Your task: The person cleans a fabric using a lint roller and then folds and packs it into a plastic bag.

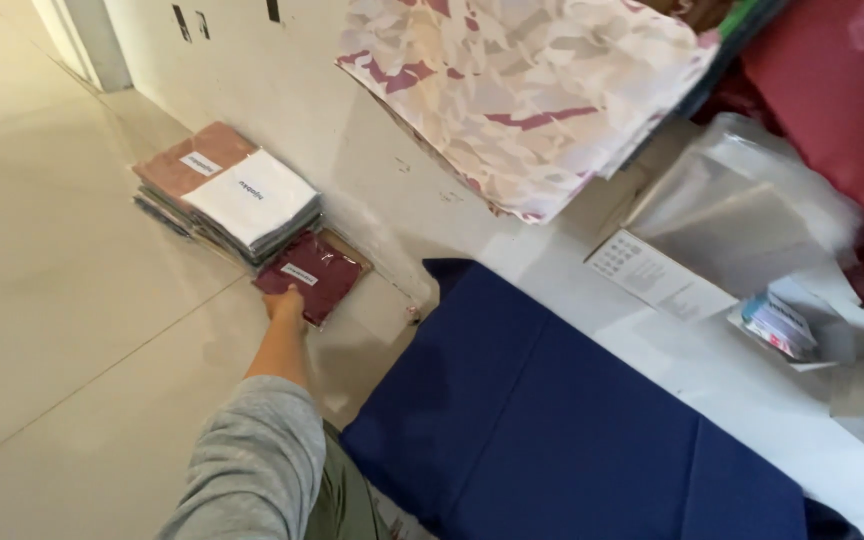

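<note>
The person's left hand [285,303] reaches down and away from the body, its grey sleeve [252,455] stretched toward the floor [62,300], and closes on the near edge of a flat dark-red packet [310,274] of folded cloth with a small white label. The packet lies on the floor against the foot of the white wall [352,150], just beside a stack of similar flat packets [227,195] whose top pieces are white and dusty pink. The fingers are mostly hidden under the packet's edge, so the grip looks like a pinch on that edge, though how firmly it holds cannot be told. The right hand is out of view. To the right, a dark-blue cloth [572,410] spreads over the white worktop [672,340], with a patterned pink-and-white fabric [522,90] hanging above, clear plastic bags [742,200] and a printed sheet [652,272] farther back. The step in hand looks like the handling of this single red packet next to the stack, either setting it down or lifting it; the picture does not settle which. Any further move with it calls for a steady hold on the thin edge so the slippery wrapping does not slide out, and for care not to nudge the neighbouring stack askew.
</note>
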